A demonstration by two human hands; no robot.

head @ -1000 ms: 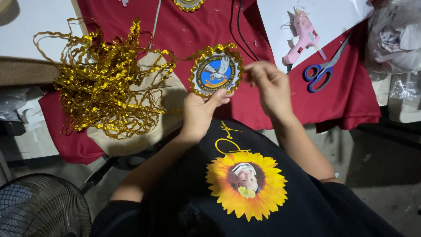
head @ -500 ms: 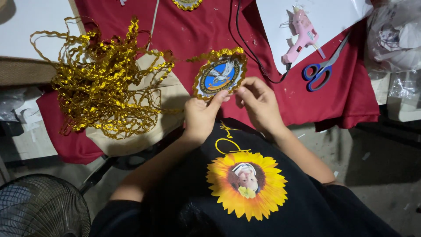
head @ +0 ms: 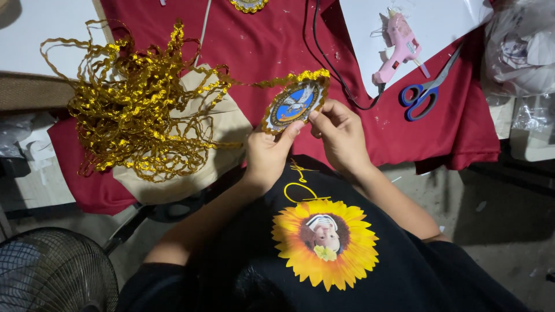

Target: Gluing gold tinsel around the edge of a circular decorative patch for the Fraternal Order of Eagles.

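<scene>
A round blue badge (head: 293,104) edged with gold ribbon is tilted up above the red cloth (head: 254,52). My left hand (head: 267,153) grips its lower left edge with thumb and fingers. My right hand (head: 341,134) pinches its lower right rim. A gold ribbon strand runs from the badge's top edge leftward to a big tangled heap of gold ribbon (head: 136,107) on the left.
A pink glue gun (head: 396,51) lies on white paper (head: 428,23) at the upper right, its black cord (head: 324,52) crossing the cloth. Blue-handled scissors (head: 425,92) lie beside it. Another badge (head: 248,4) shows at the top edge. A fan (head: 55,271) stands at the lower left. Plastic bags (head: 520,52) sit far right.
The badge has tilted from flat-facing to slanted, and both hands have shifted down its lower rim; my right hand moved from the badge's right side to its lower right.
</scene>
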